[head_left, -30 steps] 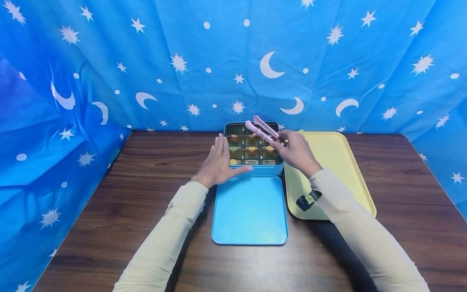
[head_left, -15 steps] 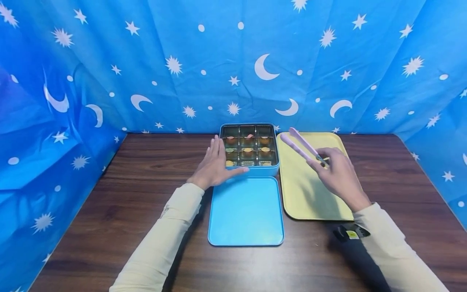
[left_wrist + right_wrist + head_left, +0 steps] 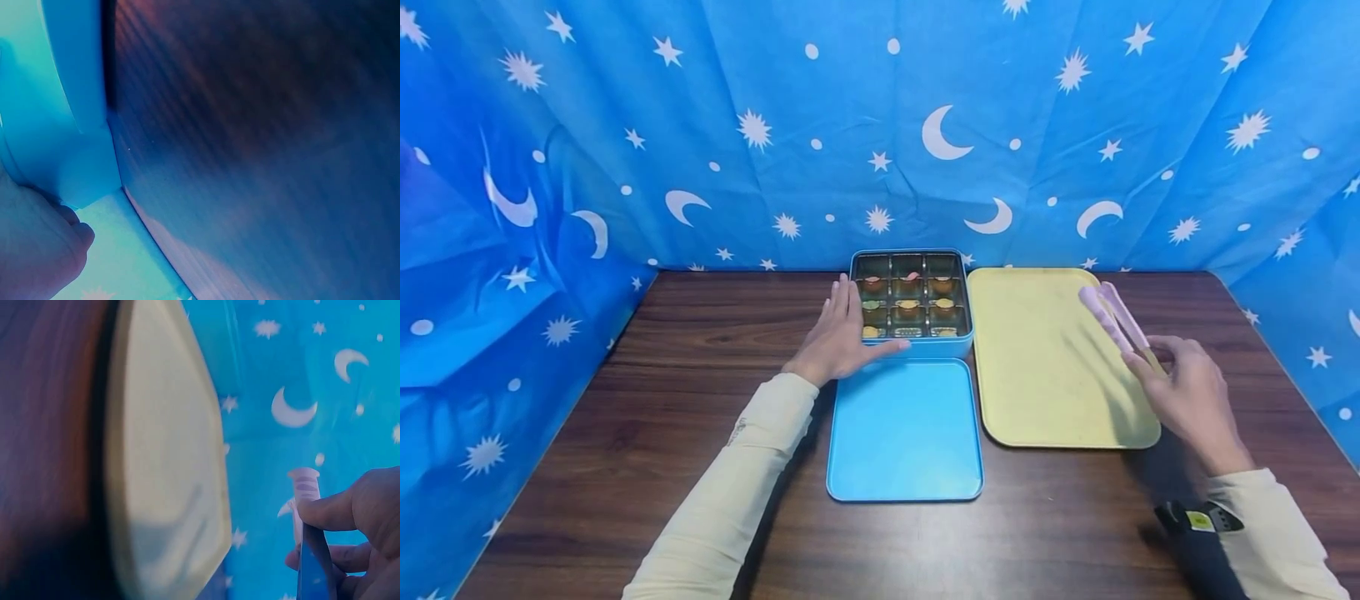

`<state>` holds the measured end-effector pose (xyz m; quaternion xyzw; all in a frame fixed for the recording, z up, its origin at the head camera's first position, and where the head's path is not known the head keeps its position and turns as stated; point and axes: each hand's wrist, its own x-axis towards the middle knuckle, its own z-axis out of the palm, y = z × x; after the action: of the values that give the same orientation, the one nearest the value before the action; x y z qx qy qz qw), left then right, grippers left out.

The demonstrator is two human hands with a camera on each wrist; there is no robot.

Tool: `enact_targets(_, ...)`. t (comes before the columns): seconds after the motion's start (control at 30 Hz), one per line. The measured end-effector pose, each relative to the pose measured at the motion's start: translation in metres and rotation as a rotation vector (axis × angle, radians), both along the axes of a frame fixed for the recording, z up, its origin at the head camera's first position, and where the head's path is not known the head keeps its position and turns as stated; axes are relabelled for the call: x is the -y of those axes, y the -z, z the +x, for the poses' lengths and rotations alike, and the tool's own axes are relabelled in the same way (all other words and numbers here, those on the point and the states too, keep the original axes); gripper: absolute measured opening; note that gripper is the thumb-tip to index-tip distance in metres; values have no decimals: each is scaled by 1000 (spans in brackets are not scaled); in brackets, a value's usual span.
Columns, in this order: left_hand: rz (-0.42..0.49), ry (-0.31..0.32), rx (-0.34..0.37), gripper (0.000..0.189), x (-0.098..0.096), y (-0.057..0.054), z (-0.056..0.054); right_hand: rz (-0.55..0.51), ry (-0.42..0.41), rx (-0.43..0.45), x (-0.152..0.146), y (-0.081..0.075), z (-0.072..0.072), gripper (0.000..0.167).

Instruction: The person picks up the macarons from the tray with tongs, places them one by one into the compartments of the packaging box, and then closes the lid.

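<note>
My right hand (image 3: 1191, 400) grips a pair of pink-tipped tongs (image 3: 1116, 321) over the right edge of the yellow tray (image 3: 1037, 358). The tong tips point up and away, slightly apart, with nothing between them. In the right wrist view, thumb and fingers pinch the tongs (image 3: 306, 512) from both sides. My left hand (image 3: 838, 337) lies with straight fingers along the left side of a blue tin (image 3: 934, 348), its thumb across the front. Inside the tin, a divided insert holds small round pieces (image 3: 907, 305) in yellow, green and reddish colours, one per compartment.
A flat blue lid (image 3: 905, 433) lies directly in front of the tin. Everything stands on a dark wooden table (image 3: 685, 400). Behind it hangs a blue curtain (image 3: 850, 108) with white stars and moons, close to the tin and the tray.
My right hand has carried the tongs from above the tin across the yellow tray to its right edge. The left hand stays at the tin.
</note>
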<state>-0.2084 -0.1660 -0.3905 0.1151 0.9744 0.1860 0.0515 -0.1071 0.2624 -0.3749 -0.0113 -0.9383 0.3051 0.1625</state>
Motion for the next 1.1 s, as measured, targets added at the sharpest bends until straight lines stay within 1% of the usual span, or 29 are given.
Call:
enact_targets(0.13,-2,1,8,132,1,1,-2,25,52,39,-16,9,3,46)
enact_targets(0.23,-5,0,6,133,1,1,-2,42,75,72,-25,15,3,47)
enact_targets(0.5,-6,9,8,132,0,0,1,90,69,143,-43,30,1,46)
enact_targets(0.67,-4,10,-6,132,1,0,1,91,69,196,-46,35,-1,50)
enact_targets(0.87,2,5,7,132,2,0,0,96,77,255,-49,39,-1,54)
enact_targets(1.1,0,5,5,133,1,1,-1,92,75,273,-51,42,-1,55)
